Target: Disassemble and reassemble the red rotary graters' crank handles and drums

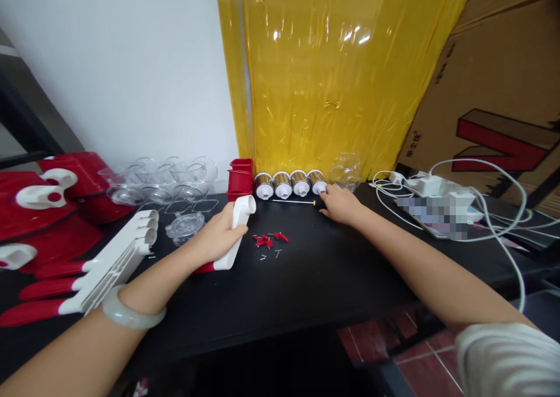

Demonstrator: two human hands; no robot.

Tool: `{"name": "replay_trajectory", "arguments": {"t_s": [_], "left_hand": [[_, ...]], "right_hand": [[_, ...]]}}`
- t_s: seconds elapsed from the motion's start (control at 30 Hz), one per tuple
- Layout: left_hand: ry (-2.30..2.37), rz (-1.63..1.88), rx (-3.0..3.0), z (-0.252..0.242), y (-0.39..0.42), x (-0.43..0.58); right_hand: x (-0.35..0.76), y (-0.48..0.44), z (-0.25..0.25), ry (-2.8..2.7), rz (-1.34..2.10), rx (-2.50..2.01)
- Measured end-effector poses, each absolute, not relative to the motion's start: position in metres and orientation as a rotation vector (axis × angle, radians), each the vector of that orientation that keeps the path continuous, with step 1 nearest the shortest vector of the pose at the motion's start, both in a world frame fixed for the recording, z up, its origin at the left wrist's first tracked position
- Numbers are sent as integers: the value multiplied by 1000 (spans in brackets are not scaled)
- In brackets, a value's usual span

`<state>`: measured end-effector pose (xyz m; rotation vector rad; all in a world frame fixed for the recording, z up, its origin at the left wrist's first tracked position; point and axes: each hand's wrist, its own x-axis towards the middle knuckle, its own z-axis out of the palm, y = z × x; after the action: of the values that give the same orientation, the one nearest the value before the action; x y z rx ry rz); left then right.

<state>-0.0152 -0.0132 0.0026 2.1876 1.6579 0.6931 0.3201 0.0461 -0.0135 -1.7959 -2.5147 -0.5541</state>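
My left hand [219, 234] is wrapped round a white plastic part [240, 225] with a round opening at its top and a red end low on the left. Across the table, my right hand [341, 203] touches or nearly touches the rightmost of several metal drums [315, 181] with white ends; what its fingers hold, if anything, is hidden. A thin screwdriver [294, 202] with a yellow end lies just in front of the drums. Small red pieces [268, 241] and a few screws [277, 253] lie between my hands.
White parts with red handles [109, 257] lie at left beside red housings [39, 210]. Clear plastic pieces [166, 181] and red containers [240, 177] stand along the back. White cables [494, 210] and a phone-like device [420, 213] are at right. A cardboard box [485, 88] leans behind.
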Motion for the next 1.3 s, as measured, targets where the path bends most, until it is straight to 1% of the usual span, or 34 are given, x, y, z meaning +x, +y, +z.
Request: {"name": "replay_trajectory", "arguments": {"t_s": [0.07, 0.13, 0.3, 0.43, 0.57, 0.73, 0.83, 0.93, 1.1, 1.3], "left_hand": [[1641, 734, 2150, 3, -14, -15], [1612, 762, 2054, 5, -17, -13], [1427, 745, 1666, 10, -26, -3], [1391, 783, 1503, 10, -28, 2], [1327, 896, 1457, 8, -26, 3], [1292, 1043, 1385, 5, -23, 2], [1262, 1120, 1348, 5, -21, 2], [1221, 1187, 1337, 5, -21, 2], [1171, 1256, 1359, 6, -22, 4], [1165, 1252, 1375, 3, -21, 6]], "right_hand": [[323, 43, -18, -2473, -604, -1772], [326, 42, -23, -2471, -571, -1749], [339, 51, -34, -2465, -283, -1696], [352, 59, -35, -2444, -101, -1460], [360, 58, -22, -2300, 33, -1247], [362, 45, -7, -1898, 506, -1169], [359, 41, -3, -1676, 656, -1079], [353, 38, -2, -1552, 751, -967], [343, 33, -4, -1561, 874, -918], [340, 31, -5, -1603, 856, -918]]}}
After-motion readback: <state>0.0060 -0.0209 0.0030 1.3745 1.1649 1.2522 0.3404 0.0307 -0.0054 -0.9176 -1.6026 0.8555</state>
